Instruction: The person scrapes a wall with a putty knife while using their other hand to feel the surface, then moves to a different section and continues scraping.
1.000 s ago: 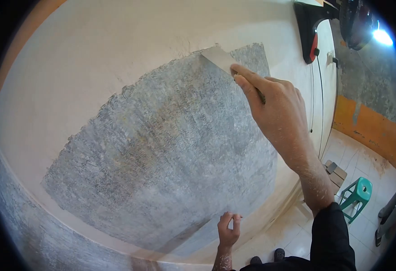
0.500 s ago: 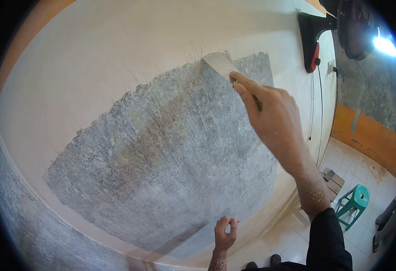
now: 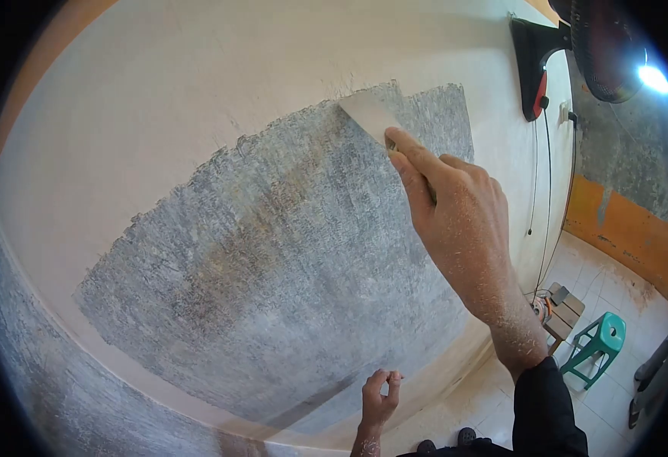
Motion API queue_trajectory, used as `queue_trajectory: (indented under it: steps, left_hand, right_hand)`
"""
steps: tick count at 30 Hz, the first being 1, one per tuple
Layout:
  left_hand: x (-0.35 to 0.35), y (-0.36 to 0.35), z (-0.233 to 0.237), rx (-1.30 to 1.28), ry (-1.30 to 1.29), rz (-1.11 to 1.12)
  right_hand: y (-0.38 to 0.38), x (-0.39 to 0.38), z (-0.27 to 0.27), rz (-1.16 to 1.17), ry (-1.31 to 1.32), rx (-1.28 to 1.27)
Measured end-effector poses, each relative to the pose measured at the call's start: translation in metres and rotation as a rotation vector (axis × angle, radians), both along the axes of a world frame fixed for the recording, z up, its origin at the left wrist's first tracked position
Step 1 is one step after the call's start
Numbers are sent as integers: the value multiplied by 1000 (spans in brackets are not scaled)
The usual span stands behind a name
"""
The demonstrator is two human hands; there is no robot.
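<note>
My right hand (image 3: 463, 213) is wrapped round the handle of a wide metal scraper (image 3: 370, 116), index finger along the blade's base. The blade lies against the wall at the upper edge of a rough grey scraped patch (image 3: 311, 251), where the cream paint (image 3: 159, 84) begins. Pale flecks dot my right wrist and forearm. Low in the view, my left hand (image 3: 380, 397) is held in front of the wall, its fingertips pinched together; whatever is between them is too small to make out.
A wall fan (image 3: 532, 68) with hanging cords is at the upper right. On the tiled floor (image 3: 604, 293) stand a green stool (image 3: 600, 346) and a small wooden stool (image 3: 564, 314). Another person's legs (image 3: 658, 354) show at the right edge.
The scraper and my right hand have moved slightly down the patch, and bare grey now shows above the blade. My left hand has barely moved.
</note>
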State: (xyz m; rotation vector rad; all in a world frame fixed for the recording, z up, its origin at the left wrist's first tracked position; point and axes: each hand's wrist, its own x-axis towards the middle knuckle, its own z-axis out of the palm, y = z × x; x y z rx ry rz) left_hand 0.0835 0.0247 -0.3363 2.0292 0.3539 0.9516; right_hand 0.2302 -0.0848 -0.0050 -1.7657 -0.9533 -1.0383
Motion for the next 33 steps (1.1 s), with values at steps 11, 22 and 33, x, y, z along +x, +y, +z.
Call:
queue_trajectory:
  steps: [11, 22, 33]
  left_hand:
    - [-20, 12, -6, 15, 66, -102]
    - [-35, 5, -32, -122, 188, -63]
    - [-12, 5, -13, -113, 183, -46]
  right_hand:
    - [16, -29, -1, 3, 37, -27]
    - [-18, 15, -46, 48, 323, 42]
    - [-28, 71, 11, 107, 201, 86]
